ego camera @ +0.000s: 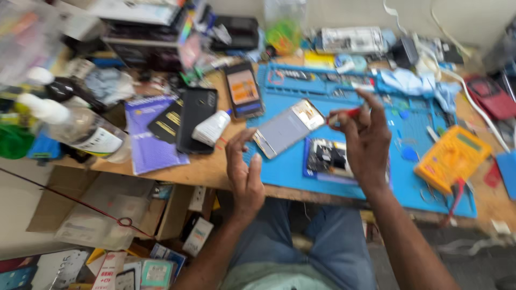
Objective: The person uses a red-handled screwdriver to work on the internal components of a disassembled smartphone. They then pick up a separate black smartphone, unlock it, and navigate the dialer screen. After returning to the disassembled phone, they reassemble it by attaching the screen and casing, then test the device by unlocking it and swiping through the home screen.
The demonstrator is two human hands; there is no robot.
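At the bench edge [215,172], my left hand [244,172] hovers with its grip loose and empty, fingers curled just below a detached phone screen panel [287,128] lying tilted on the blue work mat [290,166]. My right hand [365,137] pinches a thin red tool [346,113], tip beside the panel's corner. The panel looks thin, light, slick and brittle; its edges seem the safest hold. Beyond it, an opened phone body [328,157] rests on the mat; a yellow multimeter [451,158] sits farther right.
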